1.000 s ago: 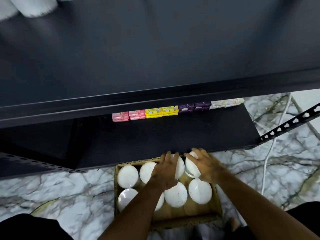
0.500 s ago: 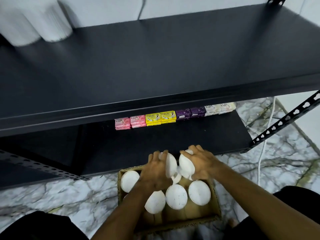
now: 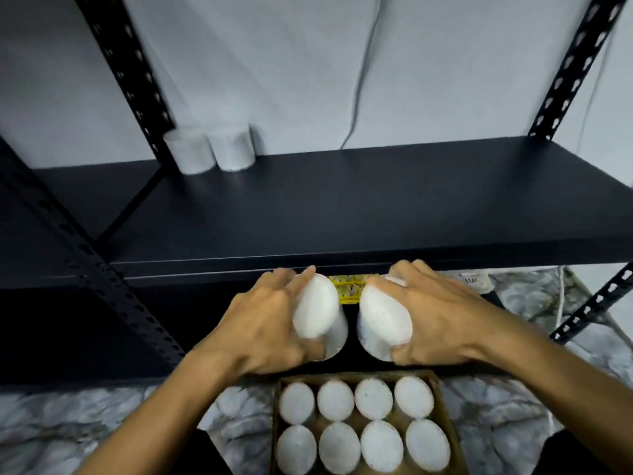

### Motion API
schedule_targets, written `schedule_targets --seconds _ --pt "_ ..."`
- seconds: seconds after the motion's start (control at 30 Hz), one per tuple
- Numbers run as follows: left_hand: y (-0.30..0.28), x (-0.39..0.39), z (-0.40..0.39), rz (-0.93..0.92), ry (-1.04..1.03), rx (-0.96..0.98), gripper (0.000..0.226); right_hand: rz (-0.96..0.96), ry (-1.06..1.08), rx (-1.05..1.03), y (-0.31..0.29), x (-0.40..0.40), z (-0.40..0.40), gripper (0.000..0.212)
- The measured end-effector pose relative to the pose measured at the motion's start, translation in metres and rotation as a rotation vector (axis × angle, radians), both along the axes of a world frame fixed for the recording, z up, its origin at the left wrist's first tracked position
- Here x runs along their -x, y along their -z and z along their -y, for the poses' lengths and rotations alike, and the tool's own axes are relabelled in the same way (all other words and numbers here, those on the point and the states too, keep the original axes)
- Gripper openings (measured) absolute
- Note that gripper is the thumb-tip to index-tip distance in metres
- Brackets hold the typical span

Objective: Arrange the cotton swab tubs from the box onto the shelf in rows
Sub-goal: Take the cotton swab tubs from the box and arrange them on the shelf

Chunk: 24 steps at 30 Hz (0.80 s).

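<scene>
Each of my hands holds one white cotton swab tub above the cardboard box (image 3: 445, 406). My left hand (image 3: 263, 327) grips a tub (image 3: 317, 311) tilted on its side. My right hand (image 3: 442, 317) grips another tub (image 3: 383, 317), also tilted. Both tubs hang just below the front edge of the black shelf (image 3: 342, 214). Two tubs (image 3: 212, 150) stand side by side at the shelf's back left. Several more white tubs (image 3: 373, 397) fill the box in two rows.
Black perforated uprights (image 3: 126, 66) frame the shelf at left and right (image 3: 575, 63). Yellow soap packs (image 3: 349, 291) show on the lower shelf between my hands. A cable (image 3: 363, 63) hangs down the white wall. The box sits on a marble floor (image 3: 85, 423).
Both hands have lifted one tub each out of the box and up to the shelf's front edge. My view has tilted upward, bringing the shelf's back wall and the two standing tubs into sight.
</scene>
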State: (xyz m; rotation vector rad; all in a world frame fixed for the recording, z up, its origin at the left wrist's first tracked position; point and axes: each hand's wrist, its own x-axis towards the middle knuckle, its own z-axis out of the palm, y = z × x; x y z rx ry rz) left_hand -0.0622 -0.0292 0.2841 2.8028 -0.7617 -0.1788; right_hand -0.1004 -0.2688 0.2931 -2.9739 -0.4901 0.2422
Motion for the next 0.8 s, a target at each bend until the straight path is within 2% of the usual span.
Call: schedule_targets --seconds 0.1,0.3,0.5,0.63,0.8 --pt "-0.036 -0.001 -0.014 0.01 -0.008 0.057 0.107 0.05 -0.015 0.019 -0.043 0.0 -0.01 0.106" --pt "-0.088 -0.019 -0.024 0.088 -0.047 0.109 0.098 0.097 0.006 0.004 -0.096 -0.031 -0.023 0.099" --pt "-0.103 -0.06 -0.015 0.148 -0.115 -0.002 0.1 0.084 0.079 0.05 -0.098 -0.081 -0.038 0.097" --pt "-0.097 -0.084 -0.008 0.153 -0.143 -0.121 0.102 0.064 0.126 0.071 -0.094 -0.103 -0.045 0.097" --pt "-0.096 -0.104 -0.004 0.114 -0.179 -0.163 0.101 0.044 0.176 0.066 -0.092 -0.121 -0.052 0.096"
